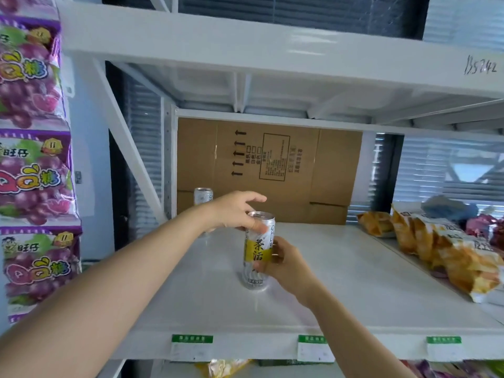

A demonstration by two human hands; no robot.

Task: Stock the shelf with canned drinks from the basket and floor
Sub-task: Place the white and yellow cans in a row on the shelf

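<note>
A tall silver can with a yellow band (257, 249) stands upright on the white shelf (341, 282), near its middle. My right hand (286, 264) grips the can's lower right side. My left hand (237, 211) rests its thumb and fingers on the can's top rim, the other fingers spread. A second silver can (203, 196) stands farther back on the left, partly hidden behind my left hand. No basket or floor is in view.
A brown cardboard box (272, 165) fills the shelf's back. Orange snack bags (447, 249) lie along the right side. Purple candy bags (32, 159) hang at the left. The upper shelf beam (272, 53) runs overhead. Green price tags (192, 347) line the front edge.
</note>
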